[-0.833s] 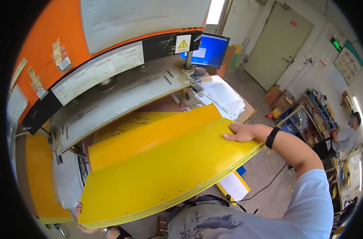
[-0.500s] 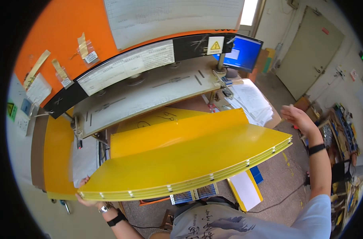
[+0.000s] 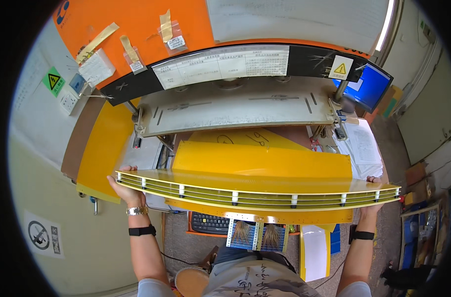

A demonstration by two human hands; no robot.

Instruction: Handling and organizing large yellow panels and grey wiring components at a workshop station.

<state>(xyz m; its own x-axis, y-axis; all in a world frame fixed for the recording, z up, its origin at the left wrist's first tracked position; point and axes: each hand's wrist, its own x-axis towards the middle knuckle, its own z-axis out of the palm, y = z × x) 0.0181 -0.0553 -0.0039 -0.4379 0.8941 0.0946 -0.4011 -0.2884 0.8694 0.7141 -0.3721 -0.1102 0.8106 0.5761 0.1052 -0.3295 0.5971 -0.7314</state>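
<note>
Both hands hold one stack of yellow panels (image 3: 257, 190) level at chest height, its long near edge facing the camera with six white spacers showing between the layers. Left hand (image 3: 124, 188) wraps the left end, grip closed on it; right hand (image 3: 376, 198) holds the right end, mostly hidden, fingers over the top edge. One grey machine bed (image 3: 235, 106) lies just beyond, one blue monitor (image 3: 366, 89) at right. Open floor to the left; keyboard (image 3: 208, 223) below.

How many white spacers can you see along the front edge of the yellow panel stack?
7 white spacers along the yellow panel stack: at and. More may hide near the left hand and right hand.
</note>
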